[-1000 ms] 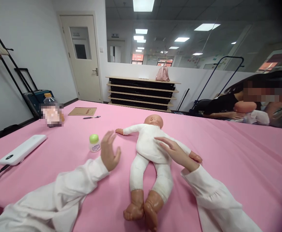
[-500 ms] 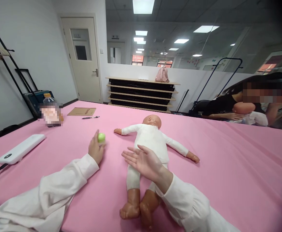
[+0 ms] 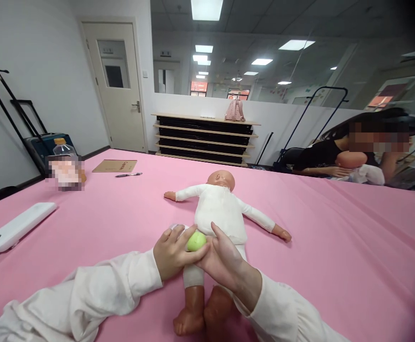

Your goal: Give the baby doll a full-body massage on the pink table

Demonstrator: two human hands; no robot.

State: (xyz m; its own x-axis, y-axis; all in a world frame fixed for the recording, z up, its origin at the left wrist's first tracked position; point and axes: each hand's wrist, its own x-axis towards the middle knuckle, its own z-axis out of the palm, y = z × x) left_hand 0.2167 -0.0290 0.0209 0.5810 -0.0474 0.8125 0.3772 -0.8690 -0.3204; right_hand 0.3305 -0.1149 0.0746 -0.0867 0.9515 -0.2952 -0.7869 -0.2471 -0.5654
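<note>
My left hand [image 3: 174,251] is closed around what looks like a small bottle with a round light-green cap [image 3: 196,242]. The pale body of the bottle lies mostly hidden under my fingers, and its cap points to the right. Close against the cap, my right hand [image 3: 225,259] is turned palm up and open, thumb stretched out. Its other fingers are partly hidden behind my left hand. Beneath both hands a baby doll [image 3: 220,211] in white cloth lies on its front, arms spread, head away from me. My hands cover part of its legs.
A pink cloth [image 3: 321,256] covers the table. To the left are a white flat device [image 3: 18,225] with a cable, a bottle [image 3: 65,149], a notebook [image 3: 115,166] and a pen [image 3: 129,175]. Beyond the table at right, another person [image 3: 321,156] holds a doll.
My left hand has carried the green-capped bottle rightward and toward me, bringing it to my right palm. My right hand stays over the doll's legs. The view has shifted slightly.
</note>
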